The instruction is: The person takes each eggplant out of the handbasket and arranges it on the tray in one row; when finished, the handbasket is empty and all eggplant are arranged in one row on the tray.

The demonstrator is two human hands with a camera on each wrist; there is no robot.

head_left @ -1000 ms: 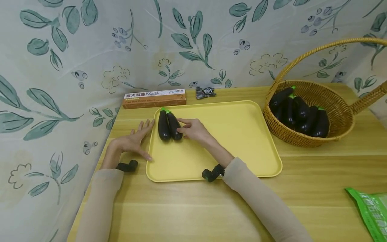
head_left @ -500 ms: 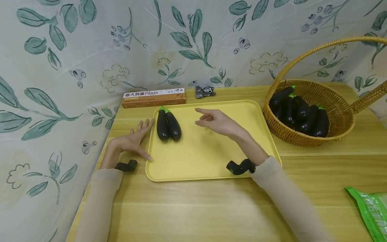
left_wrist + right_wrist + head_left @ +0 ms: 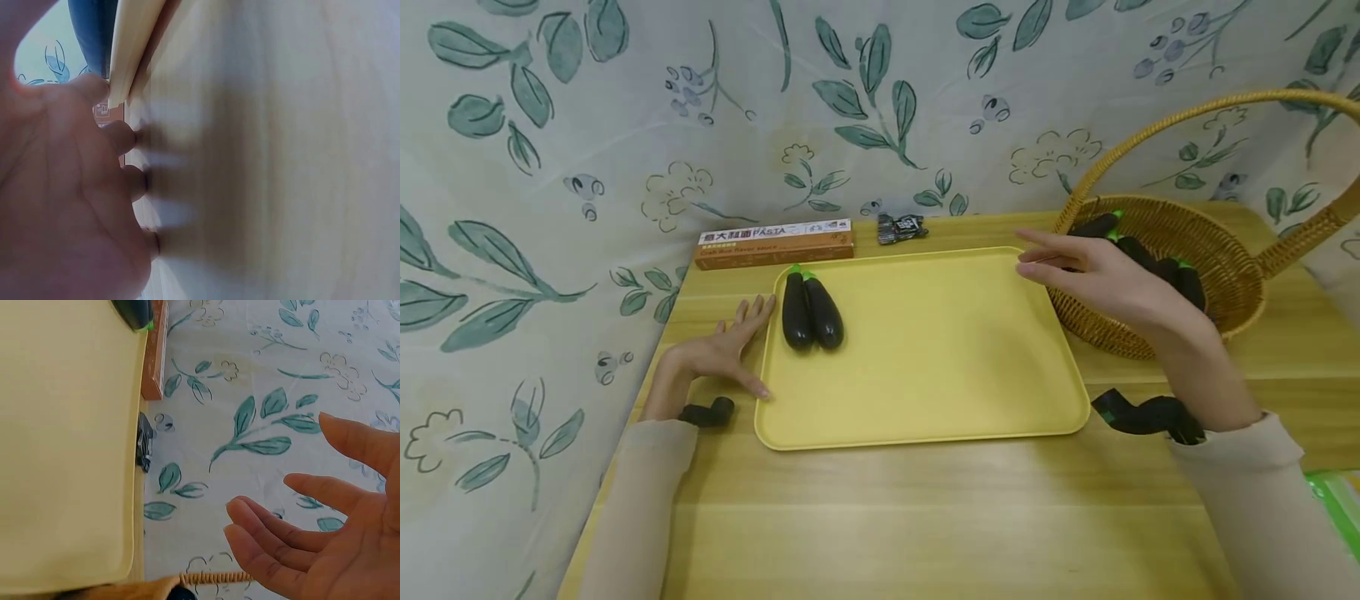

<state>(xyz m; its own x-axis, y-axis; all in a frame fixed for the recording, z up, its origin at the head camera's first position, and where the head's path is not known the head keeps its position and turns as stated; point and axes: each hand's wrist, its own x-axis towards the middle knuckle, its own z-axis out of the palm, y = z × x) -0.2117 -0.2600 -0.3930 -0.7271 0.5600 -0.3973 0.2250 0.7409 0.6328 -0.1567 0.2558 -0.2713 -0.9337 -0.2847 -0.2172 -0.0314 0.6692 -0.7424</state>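
Observation:
Two dark eggplants (image 3: pixel 811 312) with green stems lie side by side at the left end of the yellow tray (image 3: pixel 925 358). My left hand (image 3: pixel 718 350) has its fingers spread, with fingertips on the table and at the tray's left rim. In the left wrist view its palm (image 3: pixel 69 187) stands close beside that rim. Above the tray's right edge hovers my right hand (image 3: pixel 1112 279), holding nothing, its fingers loosely extended. It overlaps the wicker basket (image 3: pixel 1240 283), which contains several more eggplants (image 3: pixel 1187 287), partly hidden behind the hand.
A pasta box (image 3: pixel 775 244) stands behind the tray against the patterned cloth (image 3: pixel 865 108). Next to it lies a small black packet (image 3: pixel 901 228). The basket's tall handle (image 3: pixel 1195 117) arches over its opening. A green bag (image 3: pixel 1337 508) shows at the right edge, partly behind the sleeve.
My right hand has let go of the right-hand eggplant on the tray and swept right to the basket. My left hand has stayed at the tray's left rim.

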